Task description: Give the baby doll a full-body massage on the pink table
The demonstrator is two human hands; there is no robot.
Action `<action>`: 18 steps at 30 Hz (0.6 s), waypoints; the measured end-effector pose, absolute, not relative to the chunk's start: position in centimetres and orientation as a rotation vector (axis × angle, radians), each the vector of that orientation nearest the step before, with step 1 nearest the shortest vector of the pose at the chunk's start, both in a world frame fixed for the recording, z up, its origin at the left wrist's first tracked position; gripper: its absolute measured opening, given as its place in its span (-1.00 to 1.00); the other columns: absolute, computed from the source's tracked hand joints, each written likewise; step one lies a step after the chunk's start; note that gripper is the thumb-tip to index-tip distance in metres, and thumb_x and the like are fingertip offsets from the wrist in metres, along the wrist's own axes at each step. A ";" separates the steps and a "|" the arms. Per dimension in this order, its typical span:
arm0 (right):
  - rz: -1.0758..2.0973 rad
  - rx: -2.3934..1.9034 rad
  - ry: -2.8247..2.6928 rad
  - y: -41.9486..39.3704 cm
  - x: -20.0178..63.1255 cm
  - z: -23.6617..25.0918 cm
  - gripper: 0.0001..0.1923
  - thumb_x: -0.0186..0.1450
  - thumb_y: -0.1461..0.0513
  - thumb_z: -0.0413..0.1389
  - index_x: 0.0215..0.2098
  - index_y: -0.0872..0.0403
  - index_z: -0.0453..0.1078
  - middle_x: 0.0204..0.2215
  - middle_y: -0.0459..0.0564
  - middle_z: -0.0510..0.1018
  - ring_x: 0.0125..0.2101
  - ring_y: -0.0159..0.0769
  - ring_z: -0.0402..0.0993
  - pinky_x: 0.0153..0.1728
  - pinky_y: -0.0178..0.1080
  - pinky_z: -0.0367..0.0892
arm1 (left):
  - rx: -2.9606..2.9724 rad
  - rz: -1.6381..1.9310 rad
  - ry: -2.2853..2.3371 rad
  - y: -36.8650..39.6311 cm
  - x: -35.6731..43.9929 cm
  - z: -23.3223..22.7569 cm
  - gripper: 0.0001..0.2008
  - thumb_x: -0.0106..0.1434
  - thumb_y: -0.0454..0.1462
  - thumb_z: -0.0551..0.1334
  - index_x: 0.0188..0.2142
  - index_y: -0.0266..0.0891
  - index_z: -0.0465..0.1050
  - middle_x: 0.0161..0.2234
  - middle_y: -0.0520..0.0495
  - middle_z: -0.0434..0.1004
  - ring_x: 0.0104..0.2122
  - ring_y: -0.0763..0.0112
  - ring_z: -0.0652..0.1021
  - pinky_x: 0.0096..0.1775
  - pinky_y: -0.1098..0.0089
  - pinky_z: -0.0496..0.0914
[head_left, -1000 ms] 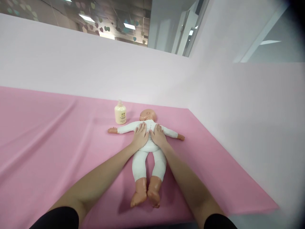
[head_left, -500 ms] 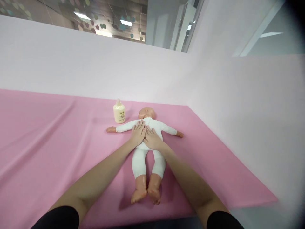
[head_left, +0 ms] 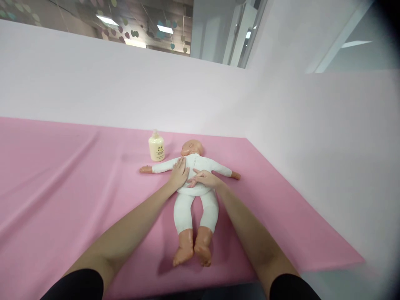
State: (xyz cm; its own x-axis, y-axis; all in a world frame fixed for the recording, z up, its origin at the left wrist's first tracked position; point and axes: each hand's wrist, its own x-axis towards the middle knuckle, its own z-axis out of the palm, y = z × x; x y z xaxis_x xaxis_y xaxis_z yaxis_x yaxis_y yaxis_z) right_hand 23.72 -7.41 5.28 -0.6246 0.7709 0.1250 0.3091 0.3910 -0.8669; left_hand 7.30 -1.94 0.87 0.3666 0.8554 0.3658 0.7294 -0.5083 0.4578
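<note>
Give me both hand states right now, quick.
Left hand: open, flat on the doll, on its chest.
Right hand: open, fingers spread, resting on the doll's belly; grips nothing.

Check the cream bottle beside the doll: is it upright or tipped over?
Upright. The cream bottle stands on its base on the pink sheet, cap pointing up, beside the baby doll, untouched by either hand.

We see a table (head_left: pixel 56 183) under a pink cloth (head_left: pixel 281 225); on it lie a doll (head_left: pixel 193 196) and, at its eleven o'clock, a bottle (head_left: pixel 156 148).
</note>
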 end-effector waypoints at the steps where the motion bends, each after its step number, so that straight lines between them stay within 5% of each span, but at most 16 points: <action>1: 1.213 -0.929 -2.075 -7.4 23.8 5.2 -0.49 0.28 -0.02 -0.05 -0.64 0.11 0.43 -0.58 -0.07 0.57 -0.33 -0.35 0.54 0.26 -0.08 -0.14 | 2.412 0.838 1.440 -2.0 7.4 0.9 -0.44 0.35 -0.20 -0.11 0.28 -0.40 -0.08 0.28 -0.35 -0.06 0.27 0.10 0.02 0.19 0.01 0.04; 4: 1.163 -1.034 -1.803 -7.3 23.7 4.5 -0.44 0.27 -0.04 -0.07 -0.79 0.05 0.16 -0.83 -0.18 0.28 -0.63 -0.42 0.37 0.04 -0.11 0.25 | 2.527 0.753 1.406 -2.6 7.5 1.6 -0.42 0.33 -0.18 -0.06 0.28 -0.41 -0.07 0.29 -0.35 -0.09 0.28 0.08 -0.02 0.20 -0.01 -0.01; 7: 0.801 -1.193 -1.572 -7.5 23.3 4.0 -0.47 0.33 0.01 -0.22 -0.66 0.05 0.27 -0.73 -0.12 0.34 -0.62 -0.39 0.31 -0.17 -0.17 0.37 | 2.707 0.638 1.182 -3.6 7.5 2.6 -0.46 0.33 -0.15 -0.05 0.26 -0.30 0.02 0.29 -0.22 -0.04 0.29 0.11 -0.01 0.21 -0.03 -0.07; 10: 0.403 -1.200 -1.796 -8.0 22.6 4.3 -0.55 0.36 0.06 -0.23 -0.27 0.07 0.44 -0.29 0.03 0.54 -0.21 -0.27 0.43 -0.01 -0.15 0.26 | 2.819 0.594 0.845 -4.4 7.6 3.3 -0.57 0.34 -0.22 -0.07 0.16 -0.24 0.23 0.18 -0.14 0.26 0.20 0.21 0.23 0.21 0.05 0.01; 12: 0.247 -1.142 -2.089 -8.1 22.3 4.6 -0.59 0.37 0.10 -0.21 -0.06 0.01 0.42 -0.01 -0.03 0.45 0.06 -0.27 0.28 0.18 -0.10 0.02 | 2.832 0.589 0.689 -4.7 7.6 3.4 -0.61 0.31 -0.27 -0.05 0.06 -0.25 0.36 0.05 -0.14 0.43 0.07 0.25 0.40 0.15 0.15 0.18; 15: 0.226 -1.206 -2.298 -7.7 22.3 4.7 -0.55 0.40 0.13 -0.28 0.10 -0.09 0.31 0.18 -0.14 0.27 0.24 -0.28 0.00 0.26 -0.03 -0.25 | 2.819 0.598 0.606 -4.8 7.8 3.3 -0.64 0.28 -0.31 -0.02 -0.03 -0.27 0.44 -0.01 -0.13 0.48 0.00 0.25 0.44 0.07 0.22 0.28; 18: 0.286 -1.329 -2.282 -6.7 22.8 4.2 -0.51 0.41 0.11 -0.35 0.19 -0.09 0.19 0.26 -0.18 0.10 0.30 -0.27 -0.18 0.26 -0.02 -0.27 | 2.786 0.644 0.520 -4.5 7.9 3.2 -0.65 0.28 -0.32 -0.02 -0.08 -0.22 0.47 0.00 -0.08 0.47 0.05 0.30 0.40 0.13 0.24 0.20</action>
State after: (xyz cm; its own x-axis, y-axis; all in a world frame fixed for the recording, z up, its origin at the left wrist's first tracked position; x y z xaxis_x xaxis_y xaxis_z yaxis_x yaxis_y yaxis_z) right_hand 22.82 -6.73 4.24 -0.4131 0.8602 0.2990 0.7597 0.5066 -0.4076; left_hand 7.92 -4.54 3.15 0.8399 0.3901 0.3774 0.2870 -0.9093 0.3014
